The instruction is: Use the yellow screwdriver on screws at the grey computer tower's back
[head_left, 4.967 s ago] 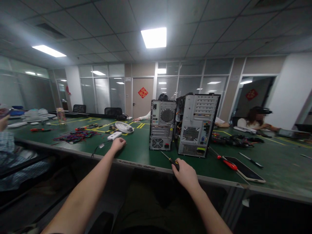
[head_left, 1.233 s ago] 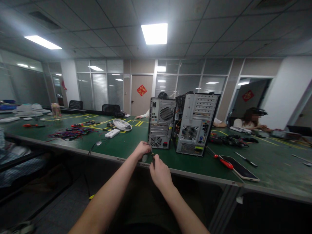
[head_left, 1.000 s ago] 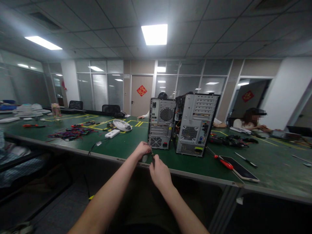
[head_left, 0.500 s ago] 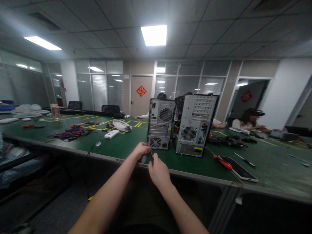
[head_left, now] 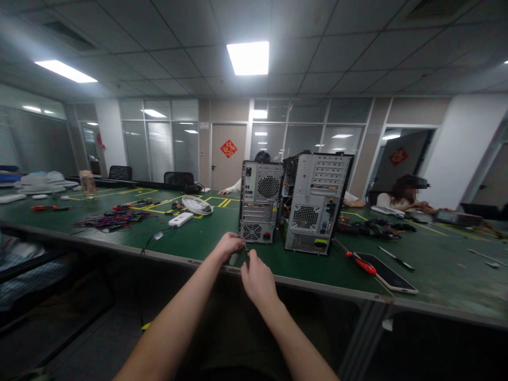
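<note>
My right hand (head_left: 260,275) is closed around the dark handle of a slim screwdriver (head_left: 245,246). Its thin shaft points up and left toward my left hand (head_left: 229,245). The fingers of my left hand are pinched together by the shaft's tip, and whatever they grip is too small to make out. Just behind both hands stands a computer case (head_left: 260,209), upright with its rear panel and lower fan grille facing me. A second, larger computer case (head_left: 313,209) stands to its right, its left side uncovered.
A red-handled screwdriver (head_left: 367,266) rests by a phone (head_left: 391,272) at right, near a dark pen-like tool (head_left: 397,258). Black cables (head_left: 369,228) lie behind. Leftward are a white power strip (head_left: 181,219), a white fan-like object (head_left: 197,205) and coloured wires (head_left: 115,219). Co-workers (head_left: 400,198) sit across the table.
The view has turned slightly to the right, so the scene sits a little farther left. Both hands keep nearly the same pose at the screwdriver.
</note>
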Action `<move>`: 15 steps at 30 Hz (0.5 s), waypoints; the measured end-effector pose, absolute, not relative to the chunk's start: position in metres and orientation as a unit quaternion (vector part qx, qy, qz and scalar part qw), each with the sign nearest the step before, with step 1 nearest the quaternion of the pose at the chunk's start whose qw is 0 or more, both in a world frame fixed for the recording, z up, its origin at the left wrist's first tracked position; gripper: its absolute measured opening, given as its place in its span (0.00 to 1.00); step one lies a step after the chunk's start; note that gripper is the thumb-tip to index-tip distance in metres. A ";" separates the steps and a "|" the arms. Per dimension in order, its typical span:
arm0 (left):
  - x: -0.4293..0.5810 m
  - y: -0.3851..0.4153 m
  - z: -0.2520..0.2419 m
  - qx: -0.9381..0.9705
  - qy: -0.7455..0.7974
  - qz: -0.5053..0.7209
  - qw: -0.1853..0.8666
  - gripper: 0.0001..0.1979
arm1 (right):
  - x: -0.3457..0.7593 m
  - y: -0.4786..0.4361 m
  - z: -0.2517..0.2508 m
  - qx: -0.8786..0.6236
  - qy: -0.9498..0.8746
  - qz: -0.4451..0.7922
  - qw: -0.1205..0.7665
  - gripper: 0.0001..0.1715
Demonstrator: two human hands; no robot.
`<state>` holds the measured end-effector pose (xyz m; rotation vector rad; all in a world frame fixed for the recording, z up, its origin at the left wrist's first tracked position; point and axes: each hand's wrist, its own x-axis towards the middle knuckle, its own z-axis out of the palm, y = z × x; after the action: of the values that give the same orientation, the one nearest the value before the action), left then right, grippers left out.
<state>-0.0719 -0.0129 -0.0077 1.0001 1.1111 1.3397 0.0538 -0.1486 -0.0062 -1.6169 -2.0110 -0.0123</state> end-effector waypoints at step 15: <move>-0.081 -0.019 -0.008 0.527 0.534 0.506 0.424 0.21 | 0.054 -0.146 -0.002 -0.599 -0.753 -0.004 0.271 0.10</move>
<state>-0.0806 -0.0187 -0.0083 1.3188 1.3364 1.2665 0.0541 -0.1463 -0.0021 -1.6150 -2.0295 -0.0102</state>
